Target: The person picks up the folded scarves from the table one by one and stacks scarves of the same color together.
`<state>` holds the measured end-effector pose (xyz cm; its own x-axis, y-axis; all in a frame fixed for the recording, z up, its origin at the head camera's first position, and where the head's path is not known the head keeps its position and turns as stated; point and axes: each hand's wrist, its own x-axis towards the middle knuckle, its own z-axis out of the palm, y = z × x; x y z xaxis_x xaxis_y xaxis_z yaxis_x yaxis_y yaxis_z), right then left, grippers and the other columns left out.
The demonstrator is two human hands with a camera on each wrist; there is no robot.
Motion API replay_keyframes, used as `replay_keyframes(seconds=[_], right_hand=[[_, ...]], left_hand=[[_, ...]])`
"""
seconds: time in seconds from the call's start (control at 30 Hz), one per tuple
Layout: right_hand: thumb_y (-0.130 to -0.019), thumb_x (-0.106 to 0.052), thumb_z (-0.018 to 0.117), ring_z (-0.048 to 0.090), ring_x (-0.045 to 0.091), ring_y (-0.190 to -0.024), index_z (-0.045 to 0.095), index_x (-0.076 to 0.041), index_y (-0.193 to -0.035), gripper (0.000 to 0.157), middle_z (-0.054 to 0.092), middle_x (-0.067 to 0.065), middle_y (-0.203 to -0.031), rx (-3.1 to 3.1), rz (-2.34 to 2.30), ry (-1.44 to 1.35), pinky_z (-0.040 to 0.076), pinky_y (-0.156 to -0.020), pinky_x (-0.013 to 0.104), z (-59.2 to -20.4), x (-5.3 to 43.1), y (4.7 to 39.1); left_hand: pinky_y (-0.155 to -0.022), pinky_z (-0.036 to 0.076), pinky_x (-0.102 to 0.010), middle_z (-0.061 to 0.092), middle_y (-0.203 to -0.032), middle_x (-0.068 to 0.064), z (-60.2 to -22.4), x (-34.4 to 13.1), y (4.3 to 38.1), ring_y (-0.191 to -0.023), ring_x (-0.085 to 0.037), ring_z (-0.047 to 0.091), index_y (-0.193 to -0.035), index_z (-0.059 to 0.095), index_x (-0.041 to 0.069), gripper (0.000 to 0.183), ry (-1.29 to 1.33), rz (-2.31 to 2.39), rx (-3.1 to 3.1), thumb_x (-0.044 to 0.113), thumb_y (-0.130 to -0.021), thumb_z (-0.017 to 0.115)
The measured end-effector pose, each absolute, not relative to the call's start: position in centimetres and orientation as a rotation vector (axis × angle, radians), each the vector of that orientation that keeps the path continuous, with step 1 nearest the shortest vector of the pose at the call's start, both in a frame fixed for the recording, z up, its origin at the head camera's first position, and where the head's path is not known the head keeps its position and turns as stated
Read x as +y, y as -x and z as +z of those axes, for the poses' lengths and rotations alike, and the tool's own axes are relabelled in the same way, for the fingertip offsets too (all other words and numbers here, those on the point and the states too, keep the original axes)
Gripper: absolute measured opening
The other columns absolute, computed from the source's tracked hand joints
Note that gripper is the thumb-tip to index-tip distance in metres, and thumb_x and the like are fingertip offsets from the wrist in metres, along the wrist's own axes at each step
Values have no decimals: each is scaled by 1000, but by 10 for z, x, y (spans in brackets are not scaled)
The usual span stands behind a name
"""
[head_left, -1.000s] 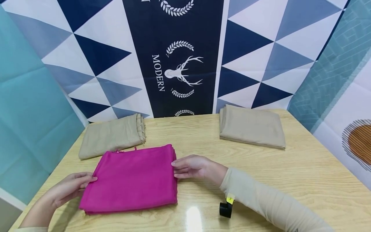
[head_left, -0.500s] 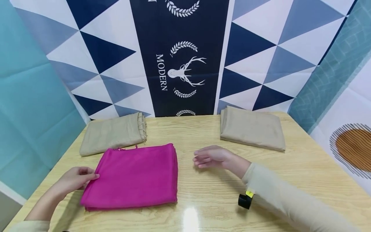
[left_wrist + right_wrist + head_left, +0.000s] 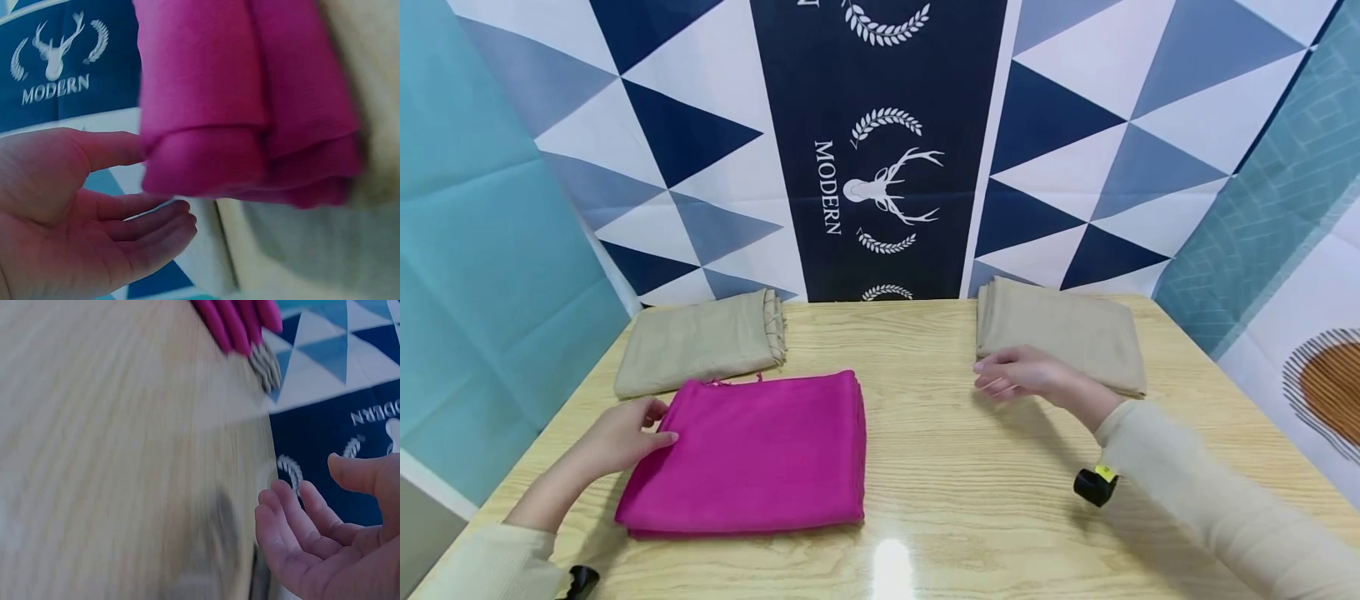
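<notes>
A folded magenta cloth (image 3: 752,458) lies on the left half of the table in the head view. My left hand (image 3: 625,437) is at its left edge, the thumb overlapping the top and the fingers along the side. The left wrist view has the thumb and relaxed fingers of that left hand (image 3: 81,206) spread apart beside the cloth's stacked folds (image 3: 206,112). Over the table to the right, my right hand (image 3: 1022,372) is empty with loosely bent fingers. It overlaps the near-left corner of a folded beige cloth (image 3: 1067,329). The right wrist view confirms the bare palm (image 3: 337,550).
Another folded beige cloth (image 3: 700,346), fringed at its right end, lies behind the magenta one at the back left. The wooden table (image 3: 940,483) ends against a patterned backdrop (image 3: 880,150). A teal panel (image 3: 497,250) stands along the left side.
My right hand has left the magenta cloth's right edge and moved right and back, towards the right beige cloth. My left hand has slid slightly up along the left edge.
</notes>
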<state>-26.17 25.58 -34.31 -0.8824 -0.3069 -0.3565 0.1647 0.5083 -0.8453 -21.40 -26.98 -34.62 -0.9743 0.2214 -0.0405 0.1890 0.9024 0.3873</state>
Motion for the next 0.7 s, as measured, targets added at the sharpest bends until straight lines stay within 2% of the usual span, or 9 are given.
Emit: replay_keyframes(seconds=[0.13, 0.3, 0.4, 0.47, 0.57, 0.7], right_hand=[[-99, -24, 52, 66, 7, -89, 42, 13, -132, 51, 65, 23, -119, 2362, -1289, 100, 57, -85, 31, -341, 274, 268], [-101, -19, 48, 64, -1, -83, 39, 14, -134, 48, 71, 1, -103, 2364, -1309, 46, 56, -78, 21, -336, 295, 276], [-101, -23, 49, 64, -3, -83, 38, 12, -137, 51, 71, -8, -98, 2376, -1310, 8, 55, -78, 18, -332, 304, 280], [-100, -28, 51, 64, -3, -84, 38, 11, -137, 56, 71, -10, -96, 2398, -1296, -12, 55, -79, 19, -330, 309, 284], [-99, -29, 51, 64, -3, -82, 37, 12, -138, 58, 69, -12, -92, 2421, -1290, -42, 56, -77, 19, -329, 320, 291], [-100, -25, 49, 64, -4, -78, 34, 14, -139, 57, 69, -15, -88, 2441, -1297, -84, 56, -75, 19, -329, 337, 301]], left_hand=[[-86, 49, -56, 60, -109, -34, -339, -253, 220, -104, -49, 57, -116, 51, -18, 52, -427, 437, 3014, 13, -81, 73], [-93, 47, -55, 58, -116, -34, -333, -229, 222, -112, -49, 54, -123, 47, -19, 61, -494, 269, 3000, 16, -82, 74], [-98, 45, -55, 55, -121, -35, -331, -215, 221, -117, -50, 51, -125, 46, -19, 65, -542, 185, 3012, 18, -81, 75], [-101, 44, -55, 54, -124, -34, -330, -207, 219, -119, -49, 50, -125, 47, -18, 66, -578, 130, 3036, 19, -80, 77], [-101, 44, -54, 57, -120, -31, -330, -196, 216, -117, -46, 52, -118, 53, -16, 60, -675, 72, 3093, 19, -77, 79], [-101, 45, -51, 59, -120, -27, -327, -182, 210, -118, -42, 53, -117, 56, -12, 56, -745, 61, 3050, 20, -78, 79]])
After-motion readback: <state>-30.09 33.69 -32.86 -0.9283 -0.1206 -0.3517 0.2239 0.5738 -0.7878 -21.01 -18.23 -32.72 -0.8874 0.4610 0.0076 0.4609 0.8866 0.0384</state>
